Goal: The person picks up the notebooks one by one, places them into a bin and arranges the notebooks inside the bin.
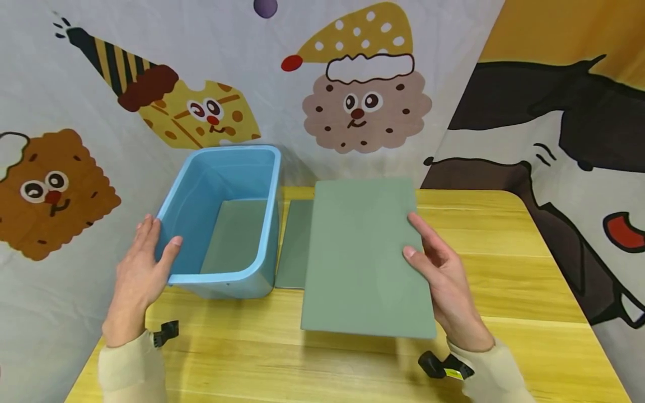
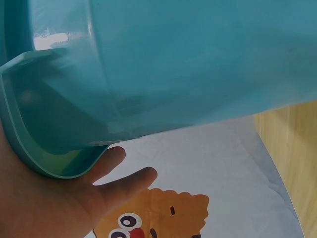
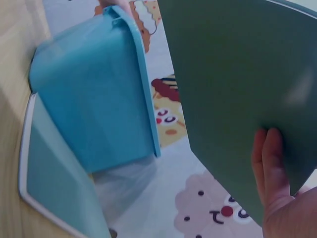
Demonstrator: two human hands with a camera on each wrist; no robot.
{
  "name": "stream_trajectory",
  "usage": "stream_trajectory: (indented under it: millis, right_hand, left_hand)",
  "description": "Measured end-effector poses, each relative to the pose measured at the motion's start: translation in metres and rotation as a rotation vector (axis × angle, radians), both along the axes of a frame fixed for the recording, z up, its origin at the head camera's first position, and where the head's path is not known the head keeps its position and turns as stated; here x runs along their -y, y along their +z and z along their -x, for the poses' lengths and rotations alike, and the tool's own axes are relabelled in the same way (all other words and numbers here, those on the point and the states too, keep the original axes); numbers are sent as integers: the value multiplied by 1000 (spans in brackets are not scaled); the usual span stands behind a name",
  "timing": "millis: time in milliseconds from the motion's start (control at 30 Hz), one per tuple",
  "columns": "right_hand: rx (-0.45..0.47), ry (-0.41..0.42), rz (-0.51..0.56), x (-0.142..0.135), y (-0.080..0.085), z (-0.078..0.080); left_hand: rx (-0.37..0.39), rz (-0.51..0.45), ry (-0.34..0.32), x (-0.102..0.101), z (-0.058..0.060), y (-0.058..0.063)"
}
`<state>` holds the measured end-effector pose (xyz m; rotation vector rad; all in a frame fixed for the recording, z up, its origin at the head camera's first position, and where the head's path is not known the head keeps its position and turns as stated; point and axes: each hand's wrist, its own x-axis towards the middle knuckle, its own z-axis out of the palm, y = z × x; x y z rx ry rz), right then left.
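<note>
My right hand (image 1: 450, 285) holds a thin, rectangular sage-green board (image 1: 365, 257) by its right edge, thumb on the upper face and fingers underneath. The board is tilted and raised above the table. My left hand (image 1: 143, 274) rests on the near-left corner of a light blue plastic bin (image 1: 267, 224), its thumb over the inside and straight fingers outside the rim. In the left wrist view, two fingers (image 2: 129, 181) extend below the rim. A similar green board (image 1: 237, 238) lies in the bin. Another green board (image 1: 294, 246) lies beside it, partly hidden by the held one.
The bin stands on a yellow wood-grain table (image 1: 494, 246) against a white cloth backdrop (image 1: 282, 84) printed with cartoon biscuits and cheese. The table's rounded right edge lies beyond my right hand. Each wrist wears a black strapped device (image 1: 443, 366).
</note>
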<state>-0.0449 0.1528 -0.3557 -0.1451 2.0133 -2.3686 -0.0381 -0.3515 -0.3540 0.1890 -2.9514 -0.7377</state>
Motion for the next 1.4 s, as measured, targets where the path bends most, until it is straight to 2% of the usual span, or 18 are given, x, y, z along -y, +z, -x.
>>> stream_trajectory:
  millis: [500,733,1033,1400]
  right_hand:
    - [-78,45,138,50,25,17]
    - [-81,108,299,77,37,26]
    - [-132,119,266,106,45,42]
    - [-137,155,265,141,47,68]
  left_hand:
    - [-6,1,3,-2,2,0]
    - [-13,-1,2,-1,1,0]
    - [-15,2,0,-1,1,1]
    - [-30,-5,18,-2,1,0]
